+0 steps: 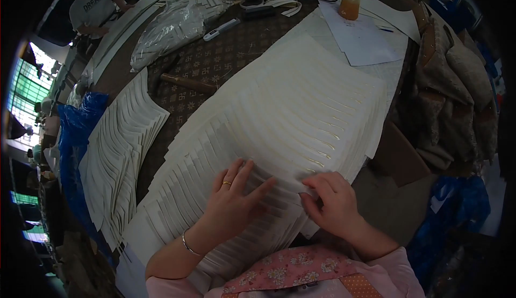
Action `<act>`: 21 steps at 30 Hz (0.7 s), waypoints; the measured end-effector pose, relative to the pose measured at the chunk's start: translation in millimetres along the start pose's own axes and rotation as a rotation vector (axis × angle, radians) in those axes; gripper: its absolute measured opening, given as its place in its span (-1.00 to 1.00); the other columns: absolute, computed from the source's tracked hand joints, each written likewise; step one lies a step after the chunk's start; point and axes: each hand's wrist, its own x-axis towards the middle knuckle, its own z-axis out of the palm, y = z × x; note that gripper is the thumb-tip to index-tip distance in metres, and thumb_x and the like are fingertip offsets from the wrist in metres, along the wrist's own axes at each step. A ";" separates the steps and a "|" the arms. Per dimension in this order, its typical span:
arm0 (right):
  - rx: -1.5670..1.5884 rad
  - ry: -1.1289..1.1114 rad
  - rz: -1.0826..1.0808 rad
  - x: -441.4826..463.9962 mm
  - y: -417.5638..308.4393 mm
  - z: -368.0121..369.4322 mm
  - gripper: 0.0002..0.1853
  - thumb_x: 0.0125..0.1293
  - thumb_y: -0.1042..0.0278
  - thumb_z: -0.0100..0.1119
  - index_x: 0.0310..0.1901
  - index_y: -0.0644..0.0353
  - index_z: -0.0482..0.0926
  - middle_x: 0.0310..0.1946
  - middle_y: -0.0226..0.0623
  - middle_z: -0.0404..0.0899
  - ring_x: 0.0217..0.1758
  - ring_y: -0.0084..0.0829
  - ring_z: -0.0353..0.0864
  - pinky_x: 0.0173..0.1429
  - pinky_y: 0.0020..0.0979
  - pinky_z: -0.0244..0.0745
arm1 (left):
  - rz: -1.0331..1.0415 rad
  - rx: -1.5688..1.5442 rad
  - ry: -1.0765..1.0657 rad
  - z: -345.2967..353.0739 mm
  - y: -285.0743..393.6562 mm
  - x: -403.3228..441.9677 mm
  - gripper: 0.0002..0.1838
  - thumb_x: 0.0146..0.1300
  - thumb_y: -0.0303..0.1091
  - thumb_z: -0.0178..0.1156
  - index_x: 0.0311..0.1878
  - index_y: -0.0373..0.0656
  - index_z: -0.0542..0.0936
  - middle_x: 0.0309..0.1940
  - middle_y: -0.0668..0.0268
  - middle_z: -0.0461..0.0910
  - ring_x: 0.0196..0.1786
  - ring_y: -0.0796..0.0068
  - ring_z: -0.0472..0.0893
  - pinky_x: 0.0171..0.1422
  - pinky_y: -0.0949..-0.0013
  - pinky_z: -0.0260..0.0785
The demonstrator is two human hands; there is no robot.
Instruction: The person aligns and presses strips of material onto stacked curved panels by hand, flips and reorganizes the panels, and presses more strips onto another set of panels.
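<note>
Many thin white curved strips (301, 104) lie overlapped in a wide fan before me, glossy yellowish lines along their right ends. My left hand (234, 198) rests on the fan with fingers spread, a ring and a bracelet on it. At the fan's right edge, my right hand (334, 201) has its fingers curled and its thumb beneath, around the end of a white strip (293, 190). Just how firmly it pinches is hard to see. Left of the fan lies a second bundle of white strips (121, 153).
A bottle of orange liquid (349, 5) stands on white paper (371, 50) at the back. Nearby are a hammer-like wooden handle (188, 83), a white cutter (221, 29) and a plastic bag of strips (177, 32). Brown fabric (446, 93) is piled right. Another person (95, 7) stands far left.
</note>
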 end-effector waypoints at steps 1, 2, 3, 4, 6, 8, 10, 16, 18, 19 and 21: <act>0.003 -0.001 -0.001 0.3 0.4 1.3 -0.74 0.12 0.47 0.35 -0.11 0.13 0.62 -0.20 -0.28 0.60 -0.20 -0.17 0.57 -0.15 -0.21 0.52 | -0.002 0.001 -0.001 0.4 -0.2 -0.3 -0.29 0.09 -0.13 0.43 0.37 0.32 0.49 0.45 0.04 0.21 0.49 -0.06 0.25 0.46 -0.10 0.13; 0.000 -0.005 -0.039 0.8 1.1 3.2 -0.72 0.09 0.49 0.34 -0.11 0.12 0.63 -0.20 -0.30 0.60 -0.21 -0.19 0.56 -0.15 -0.22 0.52 | 0.001 0.000 0.000 0.8 -0.3 -0.5 -0.29 0.08 -0.13 0.44 0.37 0.31 0.49 0.45 0.05 0.22 0.49 -0.06 0.25 0.46 -0.09 0.12; -0.002 -0.009 -0.078 1.3 1.3 4.6 -0.69 0.06 0.52 0.33 -0.10 0.11 0.64 -0.20 -0.33 0.60 -0.21 -0.21 0.56 -0.15 -0.22 0.51 | 0.004 -0.002 0.001 1.3 -0.5 -0.6 -0.28 0.07 -0.12 0.45 0.37 0.31 0.49 0.44 0.06 0.22 0.49 -0.06 0.24 0.46 -0.08 0.11; 0.000 -0.010 -0.080 1.3 1.5 4.7 -0.69 0.06 0.52 0.33 -0.10 0.11 0.64 -0.20 -0.33 0.60 -0.21 -0.21 0.56 -0.15 -0.22 0.51 | 0.001 0.000 0.002 1.9 -1.1 -0.8 -0.28 0.07 -0.12 0.45 0.37 0.31 0.49 0.44 0.06 0.22 0.49 -0.06 0.24 0.46 -0.08 0.11; -0.015 -0.098 -0.132 0.2 2.2 3.8 -0.64 0.02 0.52 0.32 -0.08 0.08 0.65 -0.21 -0.38 0.60 -0.18 -0.26 0.54 -0.10 -0.24 0.49 | 0.005 -0.012 -0.003 2.4 -2.5 -1.1 -0.29 0.07 -0.13 0.45 0.37 0.30 0.50 0.44 0.06 0.22 0.50 -0.03 0.24 0.46 -0.06 0.10; -0.066 -0.153 -0.129 0.1 -2.3 -0.9 -0.64 0.02 0.50 0.32 -0.07 0.08 0.65 -0.20 -0.40 0.61 -0.15 -0.28 0.54 -0.07 -0.24 0.48 | 0.005 -0.024 -0.005 1.6 -3.2 -0.9 -0.29 0.06 -0.14 0.45 0.36 0.30 0.51 0.43 0.06 0.22 0.50 -0.02 0.24 0.46 -0.05 0.10; -0.117 -0.209 -0.128 2.2 -9.5 -6.5 -0.63 0.01 0.49 0.31 -0.06 0.08 0.66 -0.20 -0.42 0.61 -0.12 -0.30 0.54 -0.04 -0.25 0.47 | 0.004 -0.035 -0.006 1.2 -4.7 -1.1 -0.29 0.06 -0.16 0.46 0.35 0.30 0.51 0.43 0.06 0.23 0.51 -0.01 0.24 0.45 -0.05 0.10; -0.017 -0.224 -0.163 20.9 -26.5 17.1 -0.57 0.12 0.42 0.25 0.07 0.28 0.58 0.04 -0.16 0.55 -0.01 -0.20 0.55 0.10 -0.20 0.47 | 0.084 -0.057 0.043 -1.8 -28.4 4.0 -0.41 0.12 -0.34 0.41 0.28 0.17 0.58 0.33 0.13 0.37 0.42 0.14 0.39 0.37 0.10 0.25; 0.017 -0.277 -0.275 28.5 -35.6 29.1 -0.43 0.15 0.32 0.33 0.19 0.39 0.49 0.23 -0.01 0.43 0.11 -0.11 0.53 0.17 -0.23 0.48 | -0.075 -0.570 0.238 5.8 -56.7 8.8 -0.58 0.20 -0.47 0.32 0.16 -0.03 0.63 0.16 0.17 0.48 0.17 0.25 0.56 0.15 0.31 0.41; 0.019 -0.275 -0.276 32.2 -38.7 35.7 -0.43 0.15 0.32 0.33 0.19 0.39 0.49 0.23 -0.01 0.43 0.11 -0.11 0.53 0.17 -0.23 0.48 | -0.076 -0.568 0.237 4.6 -67.2 15.7 -0.58 0.20 -0.47 0.32 0.16 -0.03 0.63 0.16 0.17 0.48 0.17 0.25 0.56 0.15 0.31 0.41; -0.082 -0.329 -0.299 40.1 -42.2 48.0 -0.31 0.18 0.16 0.33 0.26 0.46 0.42 0.36 0.04 0.32 0.12 -0.13 0.50 0.19 -0.24 0.46 | -0.261 -0.408 0.495 -2.4 -85.7 35.8 -0.70 0.23 -0.51 0.29 0.05 -0.17 0.66 -0.01 0.20 0.52 -0.09 0.36 0.58 -0.04 0.43 0.45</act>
